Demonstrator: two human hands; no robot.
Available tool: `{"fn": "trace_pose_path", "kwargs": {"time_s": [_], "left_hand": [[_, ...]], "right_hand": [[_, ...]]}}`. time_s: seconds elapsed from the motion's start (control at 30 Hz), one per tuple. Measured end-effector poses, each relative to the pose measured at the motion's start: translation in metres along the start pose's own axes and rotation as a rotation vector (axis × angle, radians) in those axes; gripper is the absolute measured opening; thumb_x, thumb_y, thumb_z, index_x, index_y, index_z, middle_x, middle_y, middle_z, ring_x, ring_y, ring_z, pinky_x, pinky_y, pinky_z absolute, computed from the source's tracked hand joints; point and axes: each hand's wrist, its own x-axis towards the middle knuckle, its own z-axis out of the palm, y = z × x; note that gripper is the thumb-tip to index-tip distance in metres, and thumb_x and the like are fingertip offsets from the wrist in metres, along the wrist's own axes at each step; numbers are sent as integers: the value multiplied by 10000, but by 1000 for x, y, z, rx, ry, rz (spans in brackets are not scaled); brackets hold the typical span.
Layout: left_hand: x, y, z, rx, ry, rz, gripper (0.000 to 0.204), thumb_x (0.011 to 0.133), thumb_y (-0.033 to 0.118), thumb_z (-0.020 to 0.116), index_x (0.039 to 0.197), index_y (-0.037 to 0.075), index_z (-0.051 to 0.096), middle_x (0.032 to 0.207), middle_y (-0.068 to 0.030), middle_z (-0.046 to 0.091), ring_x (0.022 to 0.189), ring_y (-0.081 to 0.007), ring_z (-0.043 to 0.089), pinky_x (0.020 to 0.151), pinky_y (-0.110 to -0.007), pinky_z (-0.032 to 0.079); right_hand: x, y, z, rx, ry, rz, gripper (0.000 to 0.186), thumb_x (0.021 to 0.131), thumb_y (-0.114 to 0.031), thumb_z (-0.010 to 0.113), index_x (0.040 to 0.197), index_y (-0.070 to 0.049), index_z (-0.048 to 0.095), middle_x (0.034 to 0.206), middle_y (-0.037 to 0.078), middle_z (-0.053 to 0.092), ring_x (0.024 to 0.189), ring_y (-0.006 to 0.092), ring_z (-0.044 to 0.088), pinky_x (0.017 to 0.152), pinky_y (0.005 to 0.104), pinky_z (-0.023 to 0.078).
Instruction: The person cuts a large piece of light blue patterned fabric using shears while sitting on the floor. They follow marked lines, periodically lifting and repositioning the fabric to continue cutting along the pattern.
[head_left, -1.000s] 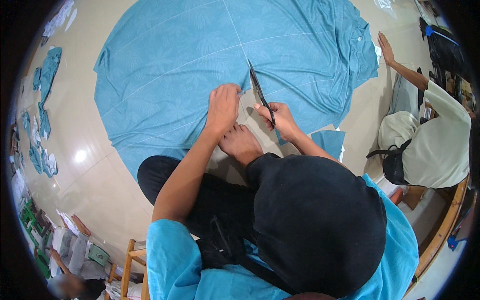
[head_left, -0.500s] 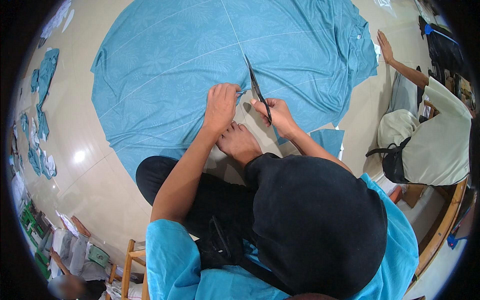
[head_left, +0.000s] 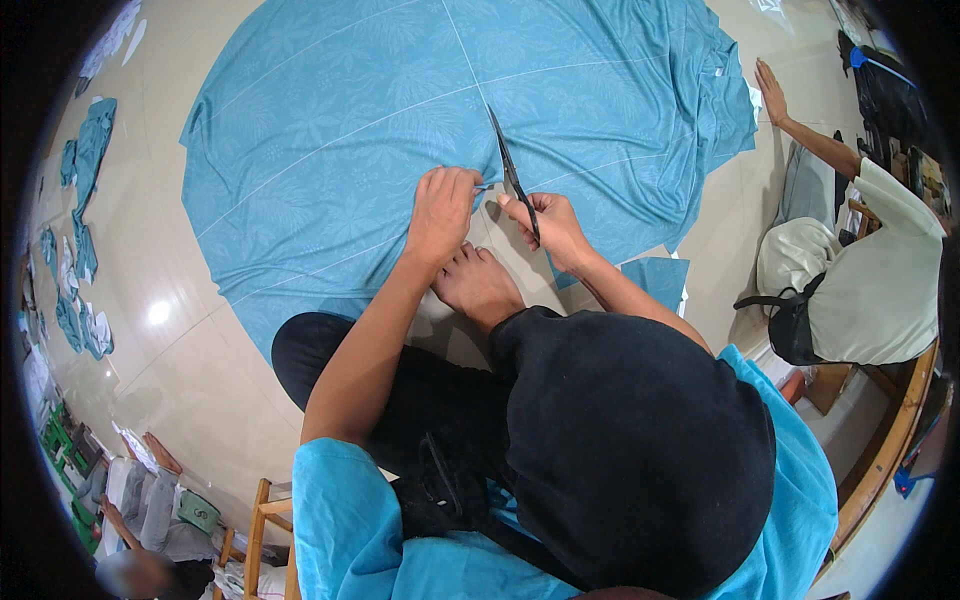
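A large sheet of blue-teal fabric (head_left: 340,130) with a faint leaf pattern and white chalk-like lines is spread over the tiled floor. With my right hand (head_left: 560,232) I grip black-handled scissors (head_left: 509,165), fingers in the handle loops. Their blades point away from me into the fabric, at the end of a cut that follows a white line. To the left of that cut, my left hand (head_left: 440,213) is closed, pinching the fabric's cut edge. My bare foot (head_left: 482,285) is on the floor just below it.
A small fabric offcut (head_left: 655,283) lies by my right forearm. At right another person (head_left: 870,270) in a pale top sits with a hand on the floor. Fabric scraps (head_left: 92,150) lie at far left. Wooden stool legs (head_left: 259,530) and another person are at lower left.
The scissors have shifted very slightly away from me along the white line, their blades looking more closed. The person at right has leaned a little. My left hand stays in place.
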Motion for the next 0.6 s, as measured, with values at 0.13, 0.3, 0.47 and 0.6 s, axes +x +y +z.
{"fn": "trace_pose_path", "kwargs": {"time_s": [0.13,0.3,0.47,0.6], "left_hand": [[-1,0,1,3,-17,-8,213,1016,56,670,1226,68,632,1164,-99,664,1167,-324,642,1163,-531,453],[0,0,0,11,-15,-1,212,1017,57,667,1226,71,632,1155,-100,661,1163,-325,640,1153,-528,456],[0,-2,1,13,-4,12,207,1019,61,665,1223,71,633,1157,-102,664,1154,-328,641,1138,-521,460],[0,-3,2,11,-12,8,201,1019,62,666,1218,70,635,1154,-101,668,1147,-330,643,1132,-518,462]], "right_hand": [[0,-1,1,-1,6,7,464,949,-474,889,853,-66,690,673,-16,582,554,76,532,491,256,405],[-1,-1,2,5,20,10,447,940,-445,903,823,-86,663,661,-17,575,551,79,529,484,262,393],[2,1,2,-23,33,4,452,938,-443,905,821,-81,662,661,-15,576,544,79,526,477,262,389],[4,5,1,-47,32,-3,462,934,-447,909,814,-79,658,658,-16,574,541,78,525,474,262,389]]}}
